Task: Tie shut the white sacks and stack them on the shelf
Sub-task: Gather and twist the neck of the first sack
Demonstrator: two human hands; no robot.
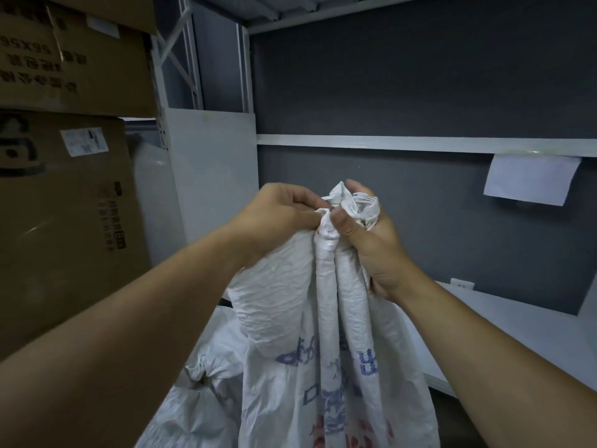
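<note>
At the far left two brown cardboard boxes (64,205) stand stacked, one on the other, with dark print and a small white label on the lower one. Just beside them rises the white metal shelf upright (174,76), with a flat white panel (213,173) leaning below it. Low down, near the bottom edge, a second white sack (200,399) lies crumpled, partly behind the one being handled.

The left hand (277,218) reaches in from the lower left; its grip is closed, fingers curled and pinching a twisted end of fabric at the sack's neck. The white woven plastic sack (323,367), printed in blue and red, hangs upright in the middle between both forearms, its mouth gathered into a tight bunch at the top and its sides pulled into long folds below. The right hand (371,247) has its grip clamped round that bunched neck, thumb pressed on the front, with crumpled fabric poking out above the fingers. The two hands touch at the knot area.

Behind them is a dark grey wall (420,85) crossed by a white horizontal rail (420,143). A white paper sheet (533,179) hangs from the rail at the right. Lower right lies the white shelf board (517,334), apart from the held sack.
</note>
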